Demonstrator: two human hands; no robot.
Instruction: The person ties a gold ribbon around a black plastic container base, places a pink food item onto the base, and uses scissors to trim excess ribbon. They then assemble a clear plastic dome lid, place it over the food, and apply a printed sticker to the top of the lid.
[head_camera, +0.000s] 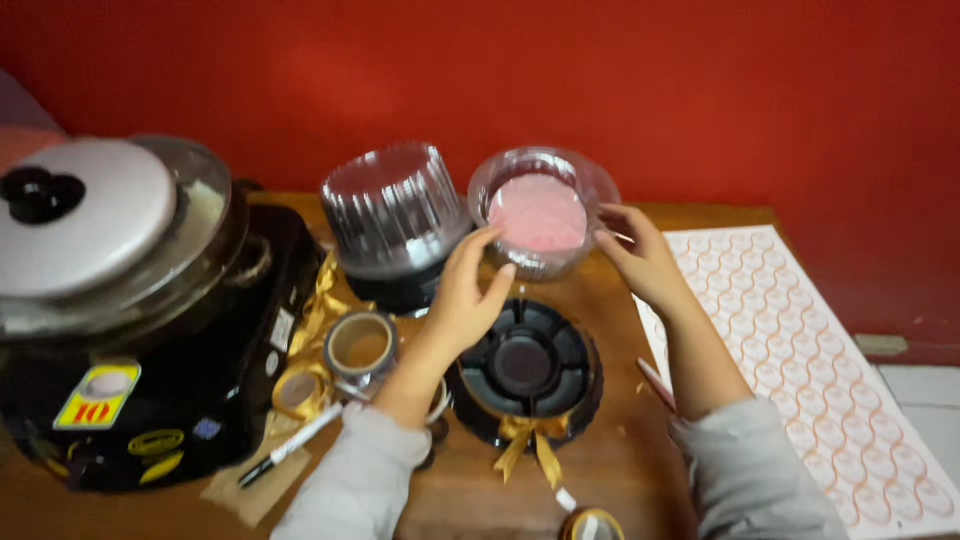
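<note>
Left hand (468, 290) and right hand (640, 255) clamped on clear dome lid (540, 205) (pink inside), above wooden table (620, 450); red wall (600, 80) behind.

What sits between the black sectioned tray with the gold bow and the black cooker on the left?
In the head view, two tape rolls lie between the black sectioned tray and the black cooker, along with the person's left forearm.

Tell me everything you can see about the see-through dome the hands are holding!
The clear plastic dome looks like a cake-box lid, round with a flared rim. It is tipped so its opening faces the camera, showing a pinkish inside. The left hand grips its left edge and the right hand its right edge. It is held above the black round base with a gold ribbon.
</note>
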